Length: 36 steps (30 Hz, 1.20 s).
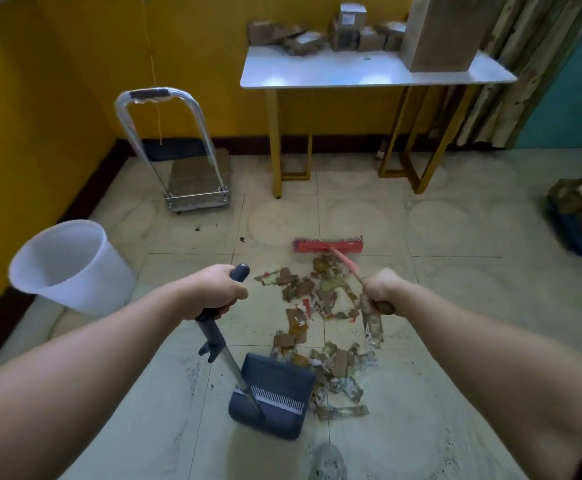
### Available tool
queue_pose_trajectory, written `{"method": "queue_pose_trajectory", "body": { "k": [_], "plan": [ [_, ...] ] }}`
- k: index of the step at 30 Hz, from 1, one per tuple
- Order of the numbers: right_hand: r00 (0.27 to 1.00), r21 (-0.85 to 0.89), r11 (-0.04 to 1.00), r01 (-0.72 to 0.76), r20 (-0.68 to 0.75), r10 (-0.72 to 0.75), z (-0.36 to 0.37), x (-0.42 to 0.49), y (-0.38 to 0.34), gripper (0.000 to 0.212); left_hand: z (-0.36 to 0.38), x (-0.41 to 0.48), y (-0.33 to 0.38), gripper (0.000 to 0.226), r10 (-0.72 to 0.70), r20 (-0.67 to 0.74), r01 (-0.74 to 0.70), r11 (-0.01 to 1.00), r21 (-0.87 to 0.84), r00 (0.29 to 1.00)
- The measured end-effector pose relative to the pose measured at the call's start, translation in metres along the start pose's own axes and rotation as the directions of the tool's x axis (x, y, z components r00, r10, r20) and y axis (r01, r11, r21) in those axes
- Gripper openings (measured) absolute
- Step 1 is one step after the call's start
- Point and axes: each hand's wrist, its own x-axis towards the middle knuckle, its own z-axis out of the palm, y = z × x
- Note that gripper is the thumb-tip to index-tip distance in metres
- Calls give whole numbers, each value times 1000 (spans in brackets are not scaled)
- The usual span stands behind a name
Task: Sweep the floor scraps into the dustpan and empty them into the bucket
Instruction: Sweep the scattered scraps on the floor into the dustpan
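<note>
Gripping dustpan point(272, 396) handle: left hand point(213, 292) fingers curling fully round dark grip near top end, thumb wrapping over. Right hand point(381, 289) closing tight round end of broom point(327, 244) handle, no gap showing. Dustpan sitting on floor point(456, 306) just beyond shoe point(327, 464); dark blue, pale comb strip across it, mouth pointing toward scraps point(320, 317), handle rising up-left into hand. Broom handle slanting away from hand to red head, lying crosswise at pile's far edge. Scraps brown, torn, spreading from head down to pan. White bucket point(71, 268) standing at left, well apart.
</note>
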Motion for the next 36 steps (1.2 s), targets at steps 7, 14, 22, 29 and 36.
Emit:
{"method": "queue_pose_trajectory", "body": {
  "k": [7,14,22,29,36],
  "plan": [
    [998,-37,999,31,63,-28,-20,77,-11,42,1,28,16,12,-98,-7,98,995,-32,995],
    [981,-226,974,6,189,37,-4,40,13,26,11,26,5,9,-110,3,110,994,1,994],
    [991,-174,983,57,132,-34,8,-34,25,37,12,6,-11,6,-28,26,27,998,50,999],
    [994,-318,944,91,92,-65,39,-23,-6,39,7,-3,-28,7,-33,-12,33,999,-7,999],
    [963,-363,898,250,191,-191,43,26,-72,44,-2,6,-36,15,-110,-63,100,985,-141,992]
  ]
}}
